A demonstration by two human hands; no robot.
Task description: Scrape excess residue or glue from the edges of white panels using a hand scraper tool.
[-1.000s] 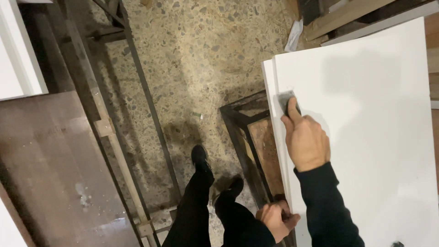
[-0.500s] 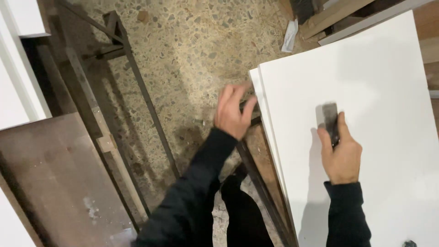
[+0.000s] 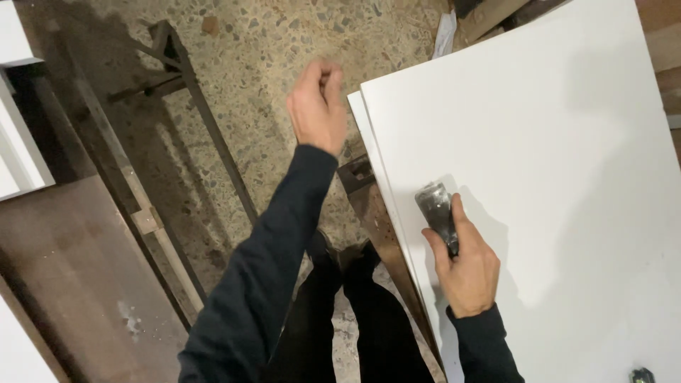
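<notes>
The big white board (image 3: 539, 177) lies flat and fills the right side, with a 2nd white sheet edge showing just under its left border. Left of it is the speckled stone floor (image 3: 269, 57), where a dark metal frame (image 3: 177, 85) stands, and a brown panel (image 3: 64, 269) lies lower left. The person's right hand (image 3: 464, 266) rests on the board near its left edge, its grip closed around a small dark scraper (image 3: 438, 213) that touches the surface. The left hand (image 3: 317, 106) hangs in the air above the floor, fingers curled loosely, holding nothing.
</notes>
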